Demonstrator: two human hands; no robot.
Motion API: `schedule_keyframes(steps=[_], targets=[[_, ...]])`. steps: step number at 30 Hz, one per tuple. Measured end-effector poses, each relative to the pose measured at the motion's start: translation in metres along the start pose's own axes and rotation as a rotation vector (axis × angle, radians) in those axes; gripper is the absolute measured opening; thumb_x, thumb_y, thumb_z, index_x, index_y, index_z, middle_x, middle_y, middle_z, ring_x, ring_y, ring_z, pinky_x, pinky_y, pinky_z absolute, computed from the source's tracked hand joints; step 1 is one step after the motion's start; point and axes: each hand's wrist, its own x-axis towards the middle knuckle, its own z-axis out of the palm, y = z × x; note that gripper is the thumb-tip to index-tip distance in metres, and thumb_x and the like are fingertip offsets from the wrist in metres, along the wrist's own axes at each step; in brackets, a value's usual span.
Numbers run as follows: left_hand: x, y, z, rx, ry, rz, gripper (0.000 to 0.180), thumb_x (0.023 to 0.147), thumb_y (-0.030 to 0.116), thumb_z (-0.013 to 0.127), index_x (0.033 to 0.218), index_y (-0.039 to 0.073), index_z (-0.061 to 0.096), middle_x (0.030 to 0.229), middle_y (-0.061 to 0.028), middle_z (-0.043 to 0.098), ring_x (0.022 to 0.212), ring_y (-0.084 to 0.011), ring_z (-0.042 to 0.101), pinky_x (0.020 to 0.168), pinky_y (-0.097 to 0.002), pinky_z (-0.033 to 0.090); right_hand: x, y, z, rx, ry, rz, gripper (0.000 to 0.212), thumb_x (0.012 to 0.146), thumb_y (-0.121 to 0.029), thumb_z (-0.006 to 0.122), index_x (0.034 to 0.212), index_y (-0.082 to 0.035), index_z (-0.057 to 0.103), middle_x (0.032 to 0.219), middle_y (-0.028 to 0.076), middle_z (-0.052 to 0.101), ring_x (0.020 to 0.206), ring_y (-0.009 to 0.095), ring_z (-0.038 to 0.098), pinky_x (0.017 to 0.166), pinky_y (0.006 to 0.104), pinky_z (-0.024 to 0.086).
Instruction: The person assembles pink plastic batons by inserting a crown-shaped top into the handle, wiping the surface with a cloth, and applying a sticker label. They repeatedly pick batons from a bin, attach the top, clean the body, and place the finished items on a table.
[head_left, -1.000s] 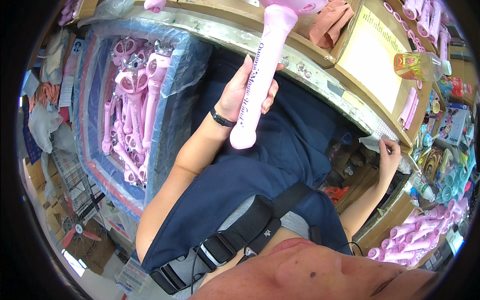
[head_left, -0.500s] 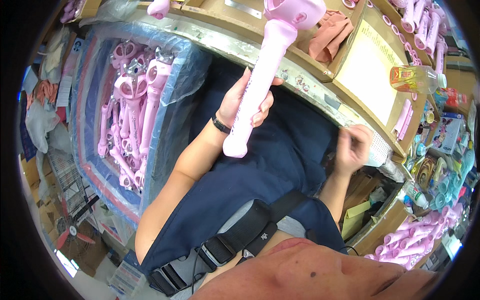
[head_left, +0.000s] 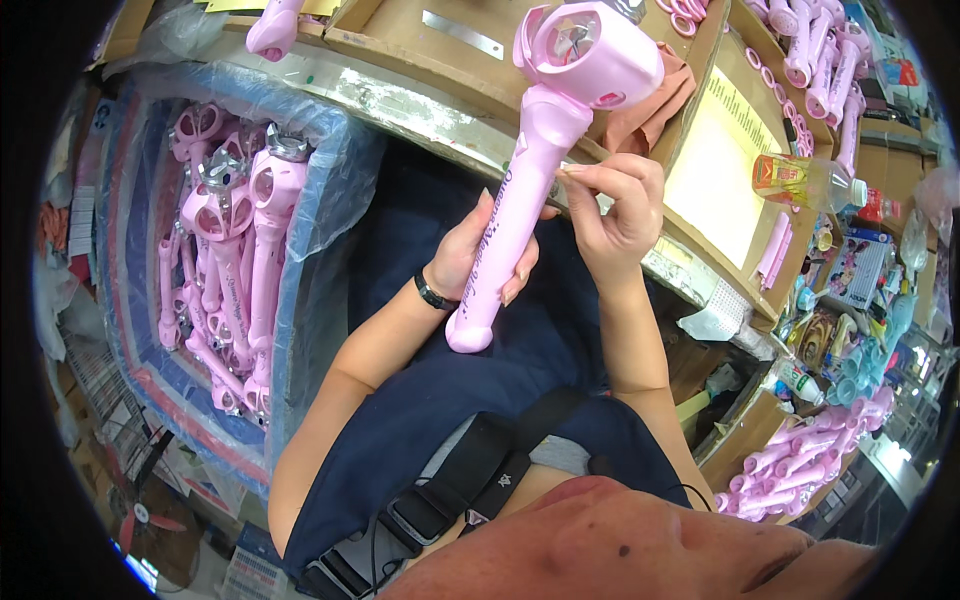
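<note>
A pink toy wand (head_left: 508, 222) with a broad openwork head and dark lettering down its handle stands at a slant in front of me. My left hand (head_left: 460, 252) is wrapped round the middle of that handle, some fingers hidden behind it. My right hand (head_left: 618, 208) is at the right side of the wand, just below its head, thumb and forefinger pinched together. Whatever may be between those fingertips is too small to name. I cannot tell whether they touch the handle.
At left, a plastic-lined blue bin (head_left: 325, 225) holds several finished-looking pink wands (head_left: 228, 205). The workbench edge (head_left: 420, 118) crosses in front, with cardboard trays, a metal strip (head_left: 463, 36), an orange cloth (head_left: 650, 110), a yellow sheet (head_left: 715, 170) and a bottle (head_left: 800, 182). Pink handles (head_left: 800, 460) are piled lower right.
My right hand has come left and up from the bench edge to beside the wand, its fingers now pinched. The wand has shifted slightly down and turned, showing more lettering.
</note>
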Motion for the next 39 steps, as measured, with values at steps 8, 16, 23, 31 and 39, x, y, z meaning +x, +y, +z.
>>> schedule_keyframes(steps=[8, 16, 23, 31, 39], targets=[[-0.001, 0.005, -0.006, 0.012, -0.036, -0.027, 0.075, 0.094, 0.062, 0.021, 0.137, 0.001, 0.033, 0.072, -0.0125, 0.058, 0.047, -0.0174, 0.057, 0.043, -0.0270, 0.048, 0.012, 0.002, 0.006, -0.020, -0.077, 0.024, 0.021, 0.067, 0.002, 0.076, 0.084, -0.008, 0.070, 0.081, 0.006, 0.054, 0.070, 0.018, 0.055, 0.058, 0.0278, 0.046], [-0.003, 0.007, -0.004, 0.114, 0.034, -0.036, 0.074, 0.095, 0.060, 0.020, 0.136, 0.000, 0.034, 0.071, -0.0133, 0.057, 0.047, -0.0188, 0.056, 0.043, -0.0282, 0.047, 0.028, -0.002, -0.008, 0.067, -0.260, 0.224, 0.013, 0.071, -0.002, 0.073, 0.083, -0.005, 0.070, 0.085, 0.008, 0.059, 0.072, 0.019, 0.060, 0.063, 0.0283, 0.049], [-0.004, 0.007, 0.000, 0.008, 0.054, -0.055, 0.072, 0.094, 0.062, 0.021, 0.130, 0.002, 0.040, 0.069, -0.0129, 0.056, 0.044, -0.0201, 0.054, 0.040, -0.0290, 0.046, 0.022, -0.009, -0.011, 0.057, -0.374, 0.242, 0.027, 0.071, -0.002, 0.074, 0.097, -0.006, 0.068, 0.089, 0.009, 0.057, 0.077, 0.018, 0.058, 0.069, 0.0272, 0.047], [-0.005, 0.008, -0.003, -0.061, -0.030, -0.047, 0.066, 0.094, 0.061, 0.021, 0.113, 0.005, 0.050, 0.072, -0.0123, 0.057, 0.049, -0.0201, 0.059, 0.044, -0.0287, 0.050, -0.012, -0.012, -0.012, 0.121, -0.373, 0.172, 0.032, 0.077, -0.014, 0.071, 0.109, -0.009, 0.067, 0.078, 0.009, 0.060, 0.063, 0.020, 0.059, 0.058, 0.0295, 0.048], [-0.008, 0.007, -0.001, 0.044, 0.028, -0.020, 0.067, 0.093, 0.063, 0.025, 0.118, 0.007, 0.051, 0.072, -0.0106, 0.057, 0.048, -0.0198, 0.057, 0.042, -0.0291, 0.047, -0.023, -0.005, -0.017, 0.341, -0.535, 0.181, 0.033, 0.085, -0.015, 0.061, 0.118, -0.008, 0.063, 0.076, 0.009, 0.063, 0.069, 0.023, 0.062, 0.065, 0.0306, 0.049]])
